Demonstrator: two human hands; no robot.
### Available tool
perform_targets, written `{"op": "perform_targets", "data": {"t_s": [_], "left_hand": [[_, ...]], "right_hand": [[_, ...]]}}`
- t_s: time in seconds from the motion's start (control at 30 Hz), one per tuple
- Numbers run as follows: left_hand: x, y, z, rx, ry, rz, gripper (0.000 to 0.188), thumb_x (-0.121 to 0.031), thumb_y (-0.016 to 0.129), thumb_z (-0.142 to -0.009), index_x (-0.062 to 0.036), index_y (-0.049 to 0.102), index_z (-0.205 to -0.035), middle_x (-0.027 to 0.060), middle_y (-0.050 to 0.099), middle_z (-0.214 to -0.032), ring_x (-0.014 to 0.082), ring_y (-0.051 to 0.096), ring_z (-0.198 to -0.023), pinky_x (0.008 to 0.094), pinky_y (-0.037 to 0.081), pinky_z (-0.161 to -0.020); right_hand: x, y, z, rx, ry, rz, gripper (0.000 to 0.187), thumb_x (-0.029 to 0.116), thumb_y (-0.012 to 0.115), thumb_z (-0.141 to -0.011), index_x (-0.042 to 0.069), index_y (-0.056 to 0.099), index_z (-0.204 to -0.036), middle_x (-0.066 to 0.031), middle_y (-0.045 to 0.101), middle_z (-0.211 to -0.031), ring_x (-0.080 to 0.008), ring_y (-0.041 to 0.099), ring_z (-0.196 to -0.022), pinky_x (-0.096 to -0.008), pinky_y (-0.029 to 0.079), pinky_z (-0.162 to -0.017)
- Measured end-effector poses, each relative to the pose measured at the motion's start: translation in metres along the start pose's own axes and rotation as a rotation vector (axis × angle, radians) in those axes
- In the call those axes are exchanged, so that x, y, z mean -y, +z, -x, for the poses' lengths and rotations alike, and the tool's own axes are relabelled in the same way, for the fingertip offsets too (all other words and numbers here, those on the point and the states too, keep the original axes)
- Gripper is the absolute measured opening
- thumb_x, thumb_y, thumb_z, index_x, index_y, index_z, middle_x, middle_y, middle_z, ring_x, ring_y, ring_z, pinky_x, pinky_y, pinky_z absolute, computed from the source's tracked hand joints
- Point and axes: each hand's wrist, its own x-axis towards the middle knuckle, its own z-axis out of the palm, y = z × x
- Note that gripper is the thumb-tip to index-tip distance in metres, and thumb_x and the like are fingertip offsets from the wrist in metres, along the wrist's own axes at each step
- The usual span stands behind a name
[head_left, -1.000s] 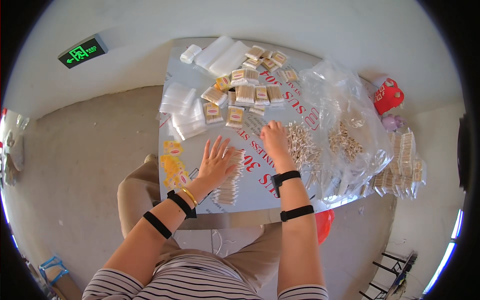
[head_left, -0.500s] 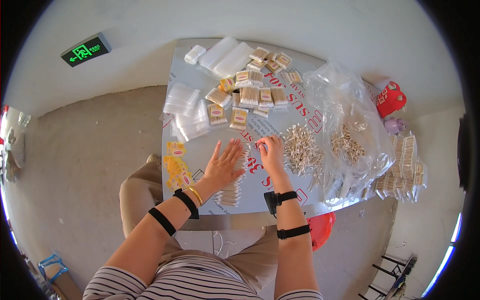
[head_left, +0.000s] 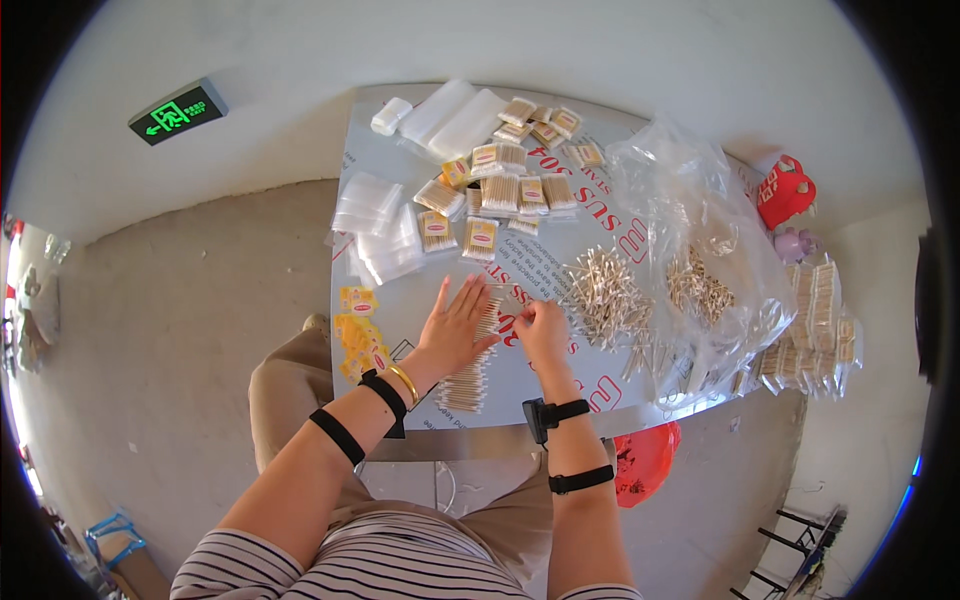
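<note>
My left hand lies flat with its fingers stretched out over a neat column of cotton swabs, laid side by side across the table. Part of that column is hidden under the palm. Just right of it, my right hand is closed in a pinch, its fingertips near the column's edge; I cannot make out what, if anything, is between them. A loose heap of cotton swabs lies to the right of this hand. Small yellow label cards are scattered left of my left hand.
Filled swab packets lie beyond my hands. Empty clear bags and stacked plastic sleeves are at the far left of the metal-topped table. A large clear bag with swabs covers the right side. More packets stand past the right edge.
My right hand has moved down, nearer to me, from the far end of the swab column. The left hand stays flat on the swabs. The whole view has shifted slightly.
</note>
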Motion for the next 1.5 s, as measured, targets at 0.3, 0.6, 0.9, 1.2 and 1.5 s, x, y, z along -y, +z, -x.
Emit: {"op": "perform_targets", "data": {"t_s": [0.3, 0.6, 0.9, 1.2, 1.5], "left_hand": [[0.006, 0.002, 0.005, -0.127, 0.076, 0.087, 0.080, -0.058, 0.037, -0.099, -0.0016, 0.025, -0.155, 0.0118, 0.022, -0.163, 0.0253, 0.012, -0.153, 0.0551, -0.001, -0.122], [0.015, -0.013, 0.004, -0.141, -0.062, 0.123, 0.076, -0.054, 0.040, -0.100, -0.0010, 0.028, -0.153, 0.0116, 0.025, -0.161, 0.0274, 0.014, -0.153, 0.0543, 0.001, -0.123], [0.013, -0.009, -0.007, -0.067, -0.001, 0.128, 0.076, -0.057, 0.035, -0.101, -0.0027, 0.027, -0.154, 0.0091, 0.030, -0.160, 0.0251, 0.018, -0.152, 0.0549, 0.000, -0.123], [0.039, -0.013, 0.005, -0.206, -0.187, 0.397, 0.069, -0.040, 0.055, -0.097, -0.0009, 0.031, -0.149, 0.0145, 0.043, -0.146, 0.0291, 0.031, -0.144, 0.0573, 0.006, -0.122], [0.038, -0.018, 0.020, -0.234, -0.152, 0.400, 0.068, -0.034, 0.060, -0.093, -0.0019, 0.033, -0.147, 0.0140, 0.042, -0.146, 0.0312, 0.030, -0.145, 0.0569, 0.006, -0.122]], "right_hand": [[0.002, -0.020, -0.063, -0.126, -0.273, 0.220, 0.006, 0.014, 0.071, -0.077, 0.011, 0.066, -0.075, -0.0072, 0.060, -0.089, -0.0292, 0.060, -0.094, -0.0428, 0.048, -0.082], [0.032, -0.010, -0.067, 0.099, -0.497, 0.036, 0.004, 0.008, 0.066, -0.084, 0.011, 0.068, -0.085, -0.0057, 0.060, -0.094, -0.0289, 0.059, -0.095, -0.0439, 0.047, -0.085], [0.005, 0.001, -0.027, -0.023, -0.229, -0.327, 0.022, -0.003, 0.059, -0.086, 0.006, 0.069, -0.103, -0.0123, 0.059, -0.100, -0.0338, 0.059, -0.098, -0.0414, 0.050, -0.084], [0.035, -0.014, -0.024, -0.080, -0.368, -0.129, 0.012, -0.003, 0.064, -0.082, 0.006, 0.065, -0.090, -0.0083, 0.054, -0.095, -0.0302, 0.057, -0.094, -0.0409, 0.049, -0.081], [0.045, -0.010, -0.051, 0.064, -0.645, 0.318, 0.002, 0.007, 0.067, -0.078, 0.007, 0.065, -0.080, -0.0066, 0.054, -0.095, -0.0277, 0.054, -0.100, -0.0388, 0.046, -0.088]]}}
